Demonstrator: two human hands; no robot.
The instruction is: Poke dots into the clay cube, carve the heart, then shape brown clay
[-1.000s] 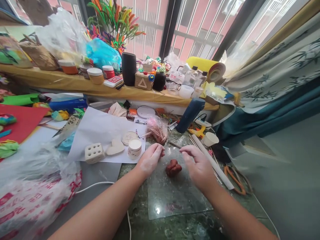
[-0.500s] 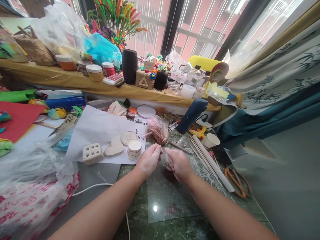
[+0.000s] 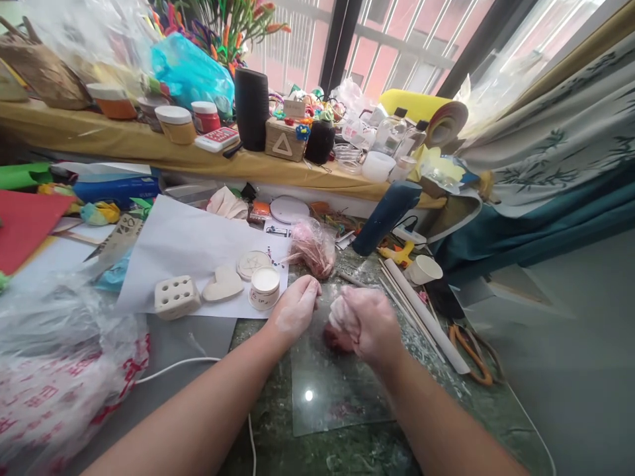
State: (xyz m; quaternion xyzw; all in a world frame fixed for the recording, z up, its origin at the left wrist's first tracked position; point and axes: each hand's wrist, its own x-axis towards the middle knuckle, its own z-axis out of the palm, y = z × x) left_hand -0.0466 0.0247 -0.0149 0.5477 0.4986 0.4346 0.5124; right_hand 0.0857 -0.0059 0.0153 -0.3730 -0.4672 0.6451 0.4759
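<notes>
On the clear sheet [image 3: 342, 387], probably there to shield the tabletop [image 3: 270, 403], I saw the reddish-brown clay lump [image 3: 336, 340] partly behind the curled right hand [image 3: 370, 324]; the left hand [image 3: 296, 308] was curled too, and I couldn't tell whether either gripped anything.

We record a glossy, clear flat sheet [image 3: 332, 390] returning a bright light spot, over a mottled dark green tabletop [image 3: 272, 430] with chalky smears. We read the off-white pitted cube [image 3: 177, 299] and off-white heart-shaped slab [image 3: 223, 284] as matt, clay-like; the reddish-brown rounded lump [image 3: 336, 340] is too blurred to grade. We note a crinkled, shiny turquoise plastic bag [image 3: 193, 76] and creased, matt mustard cloth [image 3: 163, 150].
</notes>
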